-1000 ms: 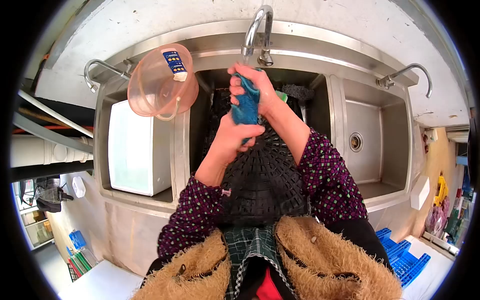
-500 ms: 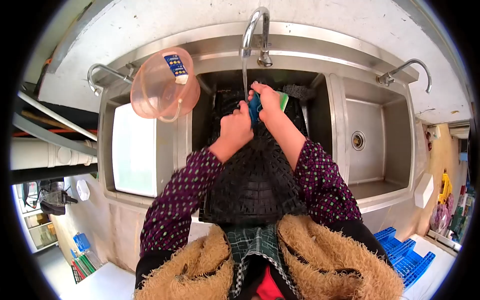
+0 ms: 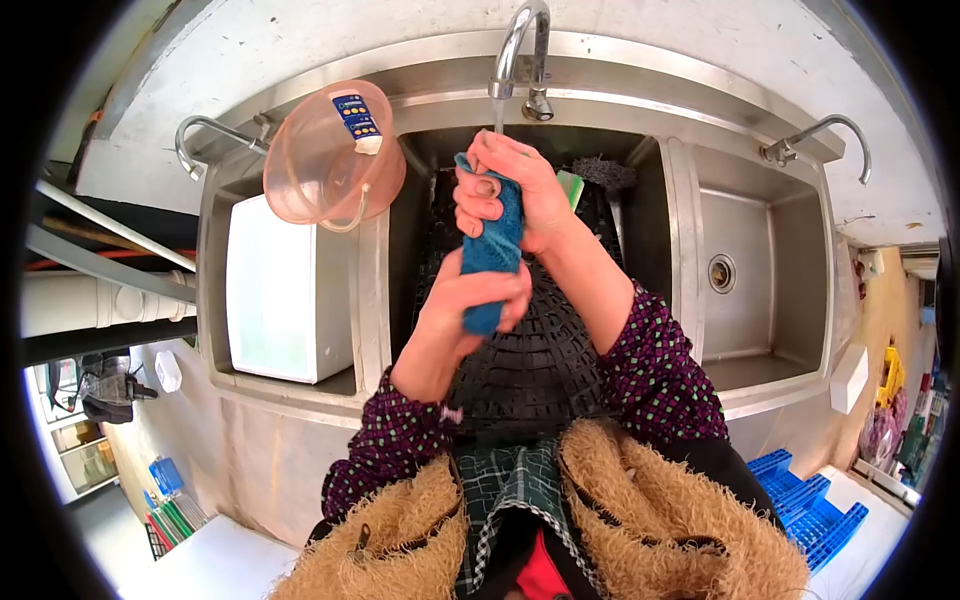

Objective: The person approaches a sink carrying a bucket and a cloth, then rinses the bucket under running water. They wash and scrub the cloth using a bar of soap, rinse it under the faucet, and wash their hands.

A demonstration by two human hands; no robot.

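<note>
A blue cloth (image 3: 493,248) is stretched between my two hands above the middle sink. My right hand (image 3: 517,190) is closed around its upper end, just under the spout of the running faucet (image 3: 522,50). Lower down, my left hand (image 3: 470,300) wraps round the other end, a little smeared by motion. The cloth looks bunched and twisted lengthwise. Below both hands lies a black plastic crate (image 3: 530,370) with a grid of slots, standing in the sink. Behind my right wrist, a green-edged sponge (image 3: 570,187) and a dark grey scouring pad (image 3: 606,172) sit at the back.
A pinkish see-through bucket (image 3: 318,175) leans over the left sink, above a white box (image 3: 268,300). The right sink (image 3: 745,270) has a drain at its left side. More faucets (image 3: 835,130) stand either side. A blue plastic pallet (image 3: 810,510) is at lower right.
My left hand has moved down and toward my body, and the blue cloth now shows at length between both hands. My right hand has shifted slightly up, under the faucet.
</note>
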